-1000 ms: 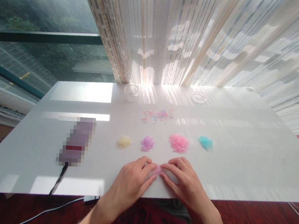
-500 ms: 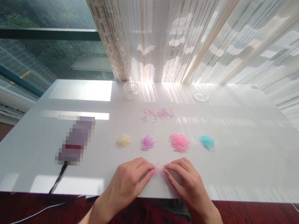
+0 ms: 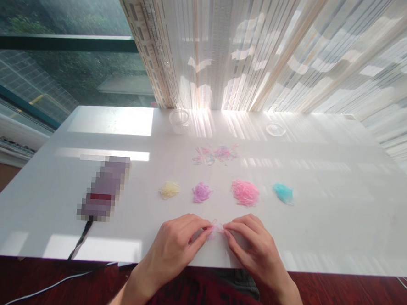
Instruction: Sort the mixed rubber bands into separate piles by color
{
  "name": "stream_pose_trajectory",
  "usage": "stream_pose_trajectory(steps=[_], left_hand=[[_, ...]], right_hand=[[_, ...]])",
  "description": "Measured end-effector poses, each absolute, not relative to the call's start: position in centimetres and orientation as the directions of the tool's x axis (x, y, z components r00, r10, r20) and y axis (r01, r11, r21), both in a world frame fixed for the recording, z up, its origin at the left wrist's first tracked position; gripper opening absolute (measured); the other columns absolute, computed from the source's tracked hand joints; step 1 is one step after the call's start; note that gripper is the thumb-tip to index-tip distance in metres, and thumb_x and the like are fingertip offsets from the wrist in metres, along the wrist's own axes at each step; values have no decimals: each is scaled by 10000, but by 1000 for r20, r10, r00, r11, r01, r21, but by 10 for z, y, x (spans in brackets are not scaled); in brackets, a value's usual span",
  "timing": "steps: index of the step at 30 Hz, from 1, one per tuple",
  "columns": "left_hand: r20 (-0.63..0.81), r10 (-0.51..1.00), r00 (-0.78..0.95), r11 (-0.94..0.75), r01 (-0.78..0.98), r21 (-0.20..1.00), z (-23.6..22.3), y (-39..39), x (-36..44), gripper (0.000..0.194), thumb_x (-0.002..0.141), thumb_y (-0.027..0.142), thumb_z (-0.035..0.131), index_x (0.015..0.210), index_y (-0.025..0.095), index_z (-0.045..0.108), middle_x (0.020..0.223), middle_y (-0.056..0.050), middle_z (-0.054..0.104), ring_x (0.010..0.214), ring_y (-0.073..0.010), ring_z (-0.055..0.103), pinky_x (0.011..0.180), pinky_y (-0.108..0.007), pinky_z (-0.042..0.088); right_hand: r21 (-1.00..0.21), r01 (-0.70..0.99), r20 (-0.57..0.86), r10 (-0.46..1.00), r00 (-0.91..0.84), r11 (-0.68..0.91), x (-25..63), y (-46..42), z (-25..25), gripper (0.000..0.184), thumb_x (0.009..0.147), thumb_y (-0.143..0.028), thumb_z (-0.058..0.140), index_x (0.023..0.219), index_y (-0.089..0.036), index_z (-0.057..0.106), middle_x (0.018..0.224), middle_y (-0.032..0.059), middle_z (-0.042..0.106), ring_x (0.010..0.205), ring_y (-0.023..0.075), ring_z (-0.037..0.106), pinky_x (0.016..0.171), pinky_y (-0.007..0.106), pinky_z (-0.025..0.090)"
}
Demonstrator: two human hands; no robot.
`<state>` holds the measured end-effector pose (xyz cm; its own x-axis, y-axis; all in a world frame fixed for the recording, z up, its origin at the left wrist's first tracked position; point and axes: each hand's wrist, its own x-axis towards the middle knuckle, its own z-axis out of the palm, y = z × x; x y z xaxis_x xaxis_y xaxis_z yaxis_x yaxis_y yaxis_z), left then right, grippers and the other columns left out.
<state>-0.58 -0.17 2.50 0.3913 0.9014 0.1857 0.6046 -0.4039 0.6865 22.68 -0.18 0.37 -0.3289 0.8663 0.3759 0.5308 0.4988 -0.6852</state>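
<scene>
My left hand [image 3: 173,248] and my right hand [image 3: 256,250] meet at the near edge of the white table [image 3: 324,215], fingertips pinched together on a small clump of pale pink elastic bands [image 3: 217,228]. Just beyond them lie sorted piles in a row: yellow bands [image 3: 169,190], purple bands [image 3: 201,192], pink bands [image 3: 244,193] and teal bands [image 3: 283,193]. Farther back is a mixed, unsorted scatter of bands [image 3: 216,154].
A blurred-out device [image 3: 104,188] with a dark cable [image 3: 76,248] lies on the left. A clear cup [image 3: 179,120] and a clear round lid [image 3: 275,129] stand at the table's far edge, under a sheer striped curtain [image 3: 265,50]. A window is at the left.
My fingertips have shifted slightly on the pink clump, teasing it apart; both hands stay in the same spot. The camera has tilted a little.
</scene>
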Motion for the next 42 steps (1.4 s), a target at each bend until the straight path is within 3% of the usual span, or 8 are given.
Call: stream_pose_trajectory(steps=[11,16,25,35,42], left_hand=[[185,927,327,-358,620,698,30,-2,-15,137,1051,242,612,1044,232,748,893,15,776,659,-123,650,677,-244,519],[155,926,345,-344,601,721,28,-3,-9,125,1042,226,626,1055,239,749,933,10,786,733,-131,689,687,-234,532],[212,920,330,-376,593,711,31,-2,-8,160,1055,262,612,1033,225,766,883,-6,785,646,-123,652,652,-239,539],[228,892,390,-423,547,722,31,-2,11,124,1050,212,626,1069,226,747,948,-8,806,805,-154,734,738,-249,573],[224,917,330,-390,622,679,34,-3,-2,136,1058,271,612,1048,226,740,907,-13,779,674,-140,667,684,-260,567]], right_hand=[[-695,519,376,867,-328,498,228,-2,2,109,1037,-179,617,1059,-239,705,917,46,720,844,204,665,746,348,573],[-681,528,375,861,-343,507,228,-1,2,106,1039,-206,627,1046,-244,725,912,52,722,834,205,667,737,352,574],[-701,493,417,857,-303,515,226,0,4,103,1002,-216,678,1092,-239,725,911,55,742,817,209,690,726,351,606],[-710,446,448,839,-310,544,227,-1,7,111,1008,-165,660,1052,-228,740,862,48,742,771,191,680,682,320,602],[-747,454,409,874,-263,486,227,-1,8,116,1011,-174,647,1022,-240,742,849,42,743,766,192,699,684,315,607]])
